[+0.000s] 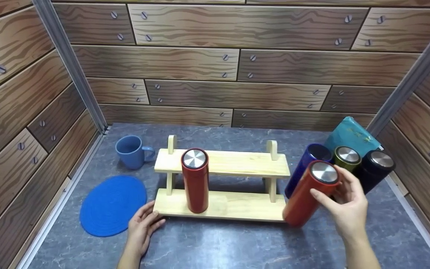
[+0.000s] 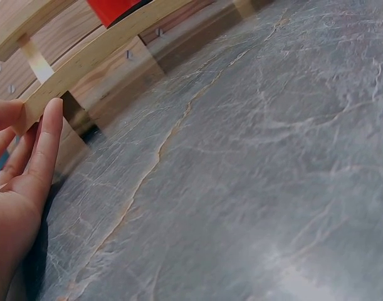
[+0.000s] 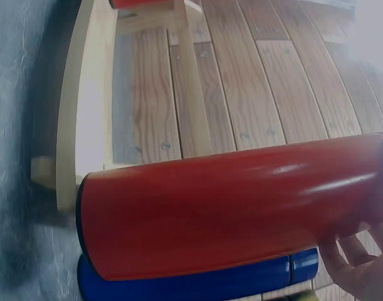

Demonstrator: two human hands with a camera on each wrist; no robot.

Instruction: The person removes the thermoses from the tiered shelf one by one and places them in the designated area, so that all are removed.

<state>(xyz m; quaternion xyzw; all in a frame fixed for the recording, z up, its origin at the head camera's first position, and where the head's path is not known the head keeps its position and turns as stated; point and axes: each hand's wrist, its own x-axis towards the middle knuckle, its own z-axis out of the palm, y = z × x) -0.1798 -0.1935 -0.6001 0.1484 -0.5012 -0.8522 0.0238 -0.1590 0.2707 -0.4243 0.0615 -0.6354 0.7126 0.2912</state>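
My right hand [image 1: 347,209] grips a red thermos flask [image 1: 302,200] near its silver lid. The flask tilts at the right end of a two-tier wooden shelf [image 1: 237,205]. Whether its base touches the board, I cannot tell. Fingers [image 3: 351,251] of this hand curl at the flask's top end in the right wrist view. At the shelf's lower left corner, my left hand [image 1: 142,226] holds the board's end between thumb and fingers, as the left wrist view shows. Another red thermos flask [image 1: 196,186] stands upright on the lower board, left of its middle.
Behind the held flask stand a blue flask [image 1: 299,170], a green flask [image 1: 346,156] and a black flask [image 1: 373,170]. A teal pouch [image 1: 351,136] leans behind them. Leftward are a blue mug [image 1: 131,153] and a round blue mat [image 1: 112,205]. Wood-patterned walls [image 1: 215,63] enclose the table.
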